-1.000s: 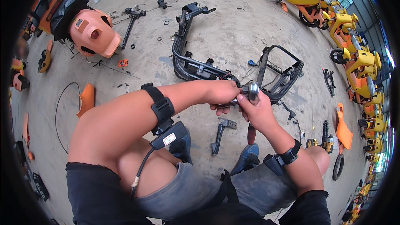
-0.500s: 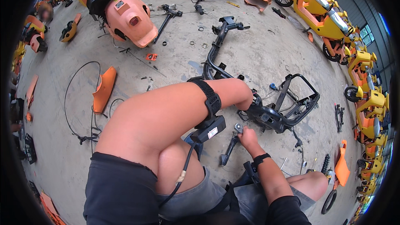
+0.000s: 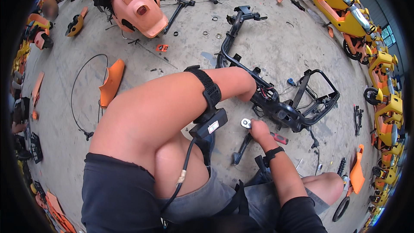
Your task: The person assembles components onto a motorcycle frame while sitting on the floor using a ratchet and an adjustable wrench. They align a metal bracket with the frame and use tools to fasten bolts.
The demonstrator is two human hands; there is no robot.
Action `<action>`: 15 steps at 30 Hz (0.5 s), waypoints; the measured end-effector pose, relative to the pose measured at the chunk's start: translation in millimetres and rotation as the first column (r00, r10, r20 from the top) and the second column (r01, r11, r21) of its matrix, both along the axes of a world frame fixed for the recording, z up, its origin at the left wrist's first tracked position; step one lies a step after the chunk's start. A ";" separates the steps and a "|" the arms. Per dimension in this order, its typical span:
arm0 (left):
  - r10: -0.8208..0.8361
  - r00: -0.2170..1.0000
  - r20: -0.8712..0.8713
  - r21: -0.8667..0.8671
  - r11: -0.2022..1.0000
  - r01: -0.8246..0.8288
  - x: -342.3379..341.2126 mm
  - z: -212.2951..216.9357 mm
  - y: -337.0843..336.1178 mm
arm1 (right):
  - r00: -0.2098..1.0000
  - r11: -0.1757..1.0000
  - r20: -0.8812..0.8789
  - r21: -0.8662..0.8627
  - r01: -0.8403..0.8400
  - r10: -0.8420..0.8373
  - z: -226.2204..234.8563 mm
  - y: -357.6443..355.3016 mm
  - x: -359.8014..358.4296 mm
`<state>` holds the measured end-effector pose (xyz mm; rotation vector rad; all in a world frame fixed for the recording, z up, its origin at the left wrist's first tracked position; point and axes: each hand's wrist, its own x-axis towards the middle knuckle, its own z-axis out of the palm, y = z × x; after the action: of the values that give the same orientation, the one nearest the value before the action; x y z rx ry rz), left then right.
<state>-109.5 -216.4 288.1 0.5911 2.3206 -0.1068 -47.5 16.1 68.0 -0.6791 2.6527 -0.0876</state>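
A black scooter frame (image 3: 288, 116) lies on the concrete floor in front of me. My left hand (image 3: 246, 87) reaches to its middle, by some thin wires; the fingers are hidden behind the wrist and forearm. Closer to me, my right hand (image 3: 260, 131) is closed around a ratchet wrench (image 3: 246, 123). The round metal head sticks out left of the fist, and a red and grey handle end shows on the right. A dark metal strut (image 3: 241, 150) lies on the floor just below the ratchet head.
An orange curved panel (image 3: 113, 81) and a looped cable (image 3: 74, 99) lie to the left. Ahead are a pink-orange body shell (image 3: 139, 12), a black fork-like part (image 3: 177, 12) and metal rings (image 3: 219, 36). Yellow scooters (image 3: 345, 13) line the right side.
My right hand has turned the ratchet wrench, so the head faces up and the handle end now shows. The view has shifted slightly; my left hand stays at the frame.
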 end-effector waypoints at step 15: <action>0.009 1.000 -0.009 -0.015 1.000 -0.009 5.7 12.7 -1.6 | 0.994 0.987 0.104 0.162 0.009 -0.026 28.1 -9.9 -4.3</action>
<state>-103.8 -218.0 300.8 0.5741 2.3292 -0.1228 -51.9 6.2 96.1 -0.5821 2.5313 0.0836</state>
